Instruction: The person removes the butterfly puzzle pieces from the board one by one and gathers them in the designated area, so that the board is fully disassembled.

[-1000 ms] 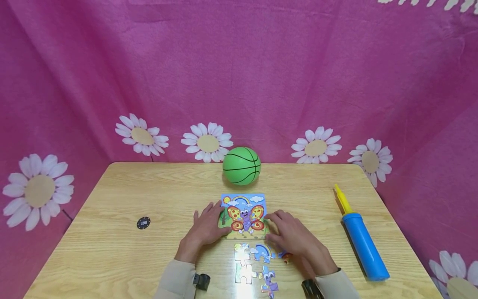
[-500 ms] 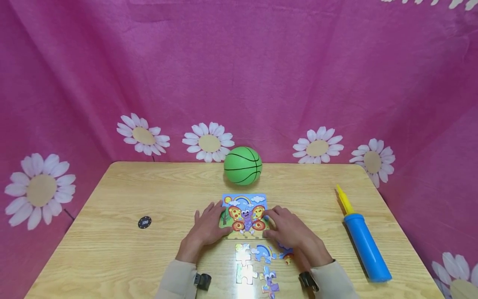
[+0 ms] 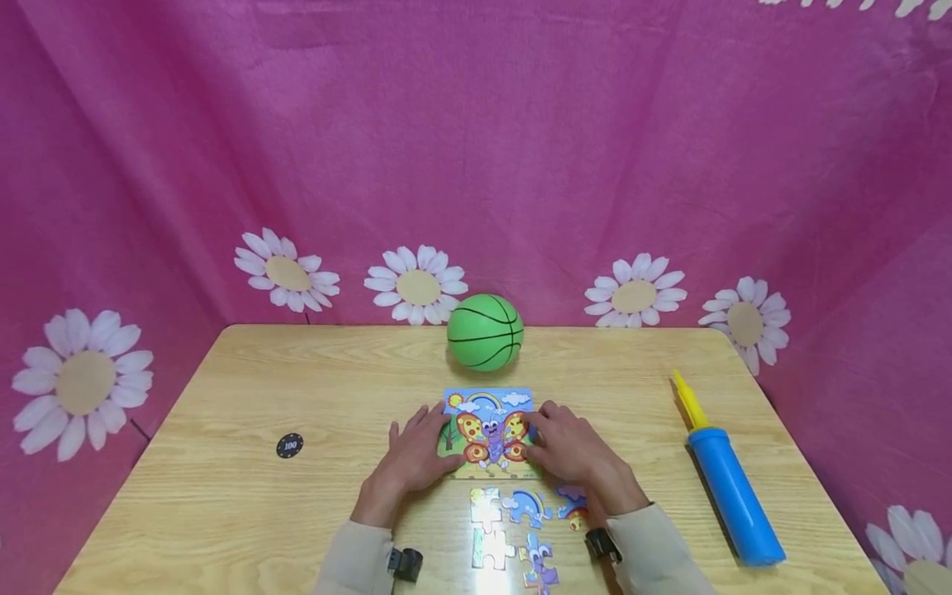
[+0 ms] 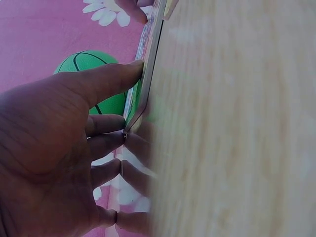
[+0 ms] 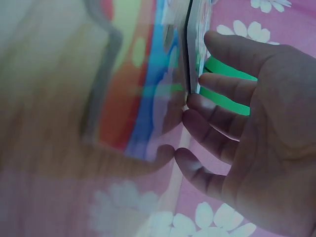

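A rectangular butterfly puzzle board lies flat on the table in the head view, between my two hands. My left hand rests at its left edge, with the thumb by the lower left part and the fingers spread at the side. In the left wrist view, the thumb touches the board's surface near its edge. My right hand is at the right edge, index finger and thumb overlapping the printed wing. Its relaxed fingertips touch down around the corner in the right wrist view, where the board shows edge-on.
Several loose jigsaw pieces lie just in front of the board, including a rainbow piece and a purple piece. Behind stands a green ball. A blue pump lies at right, a black chip at left.
My right hand has shifted left, its fingertips now farther over the board's right side. The red and blue piece near the right wrist shows more fully. My left hand stays in place.
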{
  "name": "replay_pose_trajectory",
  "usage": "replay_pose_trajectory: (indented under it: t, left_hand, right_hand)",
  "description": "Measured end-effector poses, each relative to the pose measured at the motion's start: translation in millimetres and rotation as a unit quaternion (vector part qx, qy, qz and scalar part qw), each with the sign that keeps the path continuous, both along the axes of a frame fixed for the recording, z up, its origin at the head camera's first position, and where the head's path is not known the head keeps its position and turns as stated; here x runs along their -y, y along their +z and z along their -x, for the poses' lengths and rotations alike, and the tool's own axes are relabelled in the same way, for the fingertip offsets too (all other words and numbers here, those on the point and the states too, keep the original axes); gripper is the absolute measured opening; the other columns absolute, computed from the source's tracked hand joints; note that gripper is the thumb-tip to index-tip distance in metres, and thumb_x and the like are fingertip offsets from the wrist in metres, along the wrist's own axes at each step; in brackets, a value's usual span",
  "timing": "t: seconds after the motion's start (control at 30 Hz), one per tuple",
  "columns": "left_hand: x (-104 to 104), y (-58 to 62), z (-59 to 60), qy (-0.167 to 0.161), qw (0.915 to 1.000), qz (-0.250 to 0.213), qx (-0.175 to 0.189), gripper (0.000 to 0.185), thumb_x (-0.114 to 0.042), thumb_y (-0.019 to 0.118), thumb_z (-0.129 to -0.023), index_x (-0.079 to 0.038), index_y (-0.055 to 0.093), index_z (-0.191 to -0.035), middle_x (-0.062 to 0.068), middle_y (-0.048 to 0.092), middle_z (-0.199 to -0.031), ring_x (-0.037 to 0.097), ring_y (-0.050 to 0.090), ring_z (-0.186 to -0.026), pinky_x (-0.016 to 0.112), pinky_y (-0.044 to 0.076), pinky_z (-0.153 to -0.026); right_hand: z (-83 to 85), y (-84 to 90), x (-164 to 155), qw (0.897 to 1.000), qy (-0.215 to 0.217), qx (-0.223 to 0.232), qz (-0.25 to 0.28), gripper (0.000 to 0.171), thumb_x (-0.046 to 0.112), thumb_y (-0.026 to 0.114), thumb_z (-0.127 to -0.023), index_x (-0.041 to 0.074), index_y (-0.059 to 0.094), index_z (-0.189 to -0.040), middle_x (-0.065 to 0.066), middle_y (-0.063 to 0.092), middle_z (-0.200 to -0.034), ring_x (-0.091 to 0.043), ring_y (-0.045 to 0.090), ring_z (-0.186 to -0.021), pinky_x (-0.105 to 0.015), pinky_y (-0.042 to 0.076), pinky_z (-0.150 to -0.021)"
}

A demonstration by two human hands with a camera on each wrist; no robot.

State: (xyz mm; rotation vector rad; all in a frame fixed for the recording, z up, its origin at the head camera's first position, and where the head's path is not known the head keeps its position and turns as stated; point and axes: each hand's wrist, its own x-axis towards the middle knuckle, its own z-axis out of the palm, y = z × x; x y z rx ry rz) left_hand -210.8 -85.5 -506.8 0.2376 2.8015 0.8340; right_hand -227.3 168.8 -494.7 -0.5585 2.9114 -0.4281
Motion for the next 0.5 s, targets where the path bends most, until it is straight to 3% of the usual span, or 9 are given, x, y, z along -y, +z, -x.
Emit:
replay_pose_trajectory:
  t: [0.27,0.5]
  left_hand:
    - [0,1.3,-0.4,0.001,1.0,0.001,0.002,0.071,-0.041,0.071,-0.085,-0.012,0.045,-0.144,0.005,0.029,-0.16,0.032,0.019,-0.149,0.067,0.005,-0.117]
    - [-1,1.8,0.3,0.002,1.0,0.004,0.005,0.071,-0.041,0.071,-0.085,-0.012,0.045,-0.144,0.004,0.029,-0.16,0.031,0.019,-0.15,0.067,0.005,-0.117]
  right_hand:
    - [6.5,-0.3,6,1.0,-0.021,0.017,0.008,0.045,0.031,0.069,-0.089,0.015,0.06,-0.13,-0.002,0.054,-0.105,-0.017,0.047,-0.089,-0.035,0.045,-0.079]
    - [12.8,1.1,9,0.995,-0.05,0.058,0.063,0.043,0.024,0.075,-0.084,0.009,0.062,-0.122,-0.002,0.054,-0.096,-0.017,0.049,-0.084,-0.034,0.046,-0.081]
